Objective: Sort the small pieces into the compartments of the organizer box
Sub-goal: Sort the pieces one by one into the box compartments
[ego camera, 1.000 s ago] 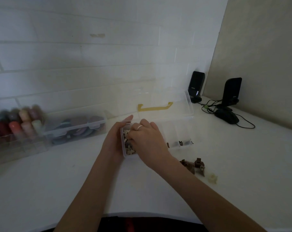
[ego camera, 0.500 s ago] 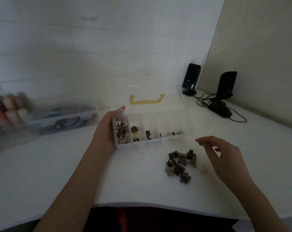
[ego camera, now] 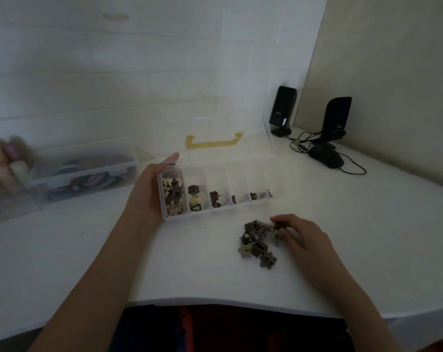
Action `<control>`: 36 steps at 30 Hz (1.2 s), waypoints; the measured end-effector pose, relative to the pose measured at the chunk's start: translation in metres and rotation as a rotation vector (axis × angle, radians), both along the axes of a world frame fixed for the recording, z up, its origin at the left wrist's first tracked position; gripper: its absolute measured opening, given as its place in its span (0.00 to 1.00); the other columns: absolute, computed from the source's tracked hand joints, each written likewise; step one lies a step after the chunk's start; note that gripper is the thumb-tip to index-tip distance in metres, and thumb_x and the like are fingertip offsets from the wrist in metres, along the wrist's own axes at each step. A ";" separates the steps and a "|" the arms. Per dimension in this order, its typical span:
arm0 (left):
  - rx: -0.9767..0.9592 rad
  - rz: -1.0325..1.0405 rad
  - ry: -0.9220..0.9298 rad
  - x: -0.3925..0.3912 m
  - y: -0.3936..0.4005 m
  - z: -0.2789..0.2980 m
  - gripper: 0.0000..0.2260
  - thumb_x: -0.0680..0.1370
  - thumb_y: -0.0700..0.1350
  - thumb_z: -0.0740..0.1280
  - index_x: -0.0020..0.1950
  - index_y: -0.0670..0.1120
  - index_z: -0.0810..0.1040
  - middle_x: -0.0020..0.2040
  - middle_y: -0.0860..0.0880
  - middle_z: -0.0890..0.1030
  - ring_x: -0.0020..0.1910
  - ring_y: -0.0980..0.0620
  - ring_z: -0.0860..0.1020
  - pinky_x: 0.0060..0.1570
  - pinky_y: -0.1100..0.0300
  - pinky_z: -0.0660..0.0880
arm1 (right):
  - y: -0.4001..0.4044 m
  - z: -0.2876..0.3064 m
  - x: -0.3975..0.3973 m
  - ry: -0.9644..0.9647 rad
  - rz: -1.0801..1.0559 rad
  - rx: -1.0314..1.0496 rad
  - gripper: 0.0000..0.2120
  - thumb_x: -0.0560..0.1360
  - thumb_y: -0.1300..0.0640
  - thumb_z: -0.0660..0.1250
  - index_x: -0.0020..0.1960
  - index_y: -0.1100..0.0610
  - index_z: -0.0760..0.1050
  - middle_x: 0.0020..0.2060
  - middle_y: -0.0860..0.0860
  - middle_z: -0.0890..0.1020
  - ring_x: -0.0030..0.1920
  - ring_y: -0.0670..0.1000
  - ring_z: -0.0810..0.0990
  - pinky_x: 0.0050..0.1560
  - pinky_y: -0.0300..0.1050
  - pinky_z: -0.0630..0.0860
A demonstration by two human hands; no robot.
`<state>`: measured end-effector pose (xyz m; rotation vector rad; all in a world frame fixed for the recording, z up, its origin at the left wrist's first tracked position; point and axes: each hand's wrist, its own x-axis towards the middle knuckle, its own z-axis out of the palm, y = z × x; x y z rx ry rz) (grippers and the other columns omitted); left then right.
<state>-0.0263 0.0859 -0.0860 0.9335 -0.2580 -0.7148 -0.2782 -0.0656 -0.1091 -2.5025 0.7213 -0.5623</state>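
Note:
A clear organizer box (ego camera: 240, 203) with a row of compartments lies open on the white table, its lid with a yellow handle (ego camera: 213, 142) tilted back. The leftmost compartment holds several beige and brown pieces; the others hold one or two each. My left hand (ego camera: 146, 193) grips the box's left end. A pile of small brown and beige pieces (ego camera: 257, 243) lies in front of the box. My right hand (ego camera: 300, 235) rests on the pile's right edge, its fingertips curled on pieces there; whether a piece is pinched is unclear.
A clear closed box (ego camera: 88, 171) of coloured discs and a case of coloured spools (ego camera: 4, 161) stand at the left by the wall. Two black speakers (ego camera: 282, 110) and a black mouse (ego camera: 325, 156) with cables sit at the back right. The table's front edge (ego camera: 215, 302) curves near me.
My right hand left the box's leftmost compartment, swung right over the table, and came down onto the loose pile. My left hand kept holding the box.

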 end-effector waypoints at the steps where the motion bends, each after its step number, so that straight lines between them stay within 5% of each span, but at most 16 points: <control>1: 0.000 -0.003 0.002 0.000 0.000 0.000 0.19 0.76 0.45 0.61 0.66 0.47 0.77 0.57 0.46 0.81 0.51 0.45 0.81 0.58 0.46 0.74 | 0.001 0.000 0.000 -0.010 0.000 -0.004 0.12 0.78 0.58 0.60 0.57 0.45 0.74 0.49 0.38 0.76 0.57 0.46 0.73 0.59 0.51 0.68; 6: 0.020 -0.005 0.002 0.001 0.000 0.000 0.17 0.74 0.45 0.64 0.62 0.48 0.80 0.57 0.45 0.80 0.52 0.44 0.79 0.60 0.45 0.72 | 0.004 0.001 0.001 -0.088 -0.025 -0.024 0.10 0.75 0.57 0.66 0.55 0.46 0.77 0.47 0.43 0.81 0.53 0.49 0.76 0.56 0.53 0.71; 10: -0.001 -0.016 0.005 0.002 -0.003 -0.002 0.19 0.72 0.45 0.65 0.62 0.47 0.80 0.59 0.44 0.78 0.56 0.43 0.76 0.66 0.43 0.67 | 0.007 0.003 -0.002 -0.227 -0.017 -0.009 0.15 0.71 0.65 0.70 0.51 0.46 0.78 0.42 0.37 0.78 0.48 0.37 0.75 0.50 0.28 0.68; 12: 0.000 -0.036 -0.005 0.004 -0.003 -0.003 0.21 0.72 0.45 0.64 0.65 0.46 0.78 0.60 0.44 0.77 0.57 0.43 0.75 0.66 0.42 0.66 | 0.008 0.004 -0.004 -0.304 -0.017 0.055 0.15 0.70 0.66 0.71 0.49 0.47 0.79 0.42 0.39 0.80 0.46 0.36 0.76 0.46 0.24 0.68; 19: -0.001 -0.047 -0.075 0.007 -0.002 -0.007 0.17 0.75 0.46 0.62 0.63 0.48 0.79 0.55 0.46 0.81 0.53 0.44 0.78 0.59 0.44 0.72 | 0.007 0.011 -0.010 -0.557 0.010 0.399 0.13 0.65 0.69 0.74 0.41 0.52 0.80 0.38 0.48 0.84 0.39 0.45 0.83 0.40 0.29 0.74; 25: -0.006 -0.079 -0.108 0.004 0.000 -0.007 0.19 0.69 0.47 0.63 0.58 0.50 0.82 0.51 0.47 0.83 0.50 0.44 0.79 0.57 0.45 0.72 | 0.008 0.012 -0.009 -0.579 0.070 0.457 0.16 0.63 0.71 0.74 0.39 0.51 0.79 0.37 0.50 0.84 0.39 0.50 0.82 0.38 0.33 0.76; 36: 0.001 -0.084 -0.123 -0.004 0.002 0.000 0.16 0.67 0.47 0.63 0.50 0.52 0.86 0.46 0.48 0.85 0.43 0.48 0.82 0.49 0.49 0.75 | 0.031 0.035 0.030 -0.486 0.224 0.168 0.08 0.66 0.58 0.75 0.42 0.50 0.78 0.37 0.42 0.83 0.41 0.42 0.80 0.43 0.32 0.74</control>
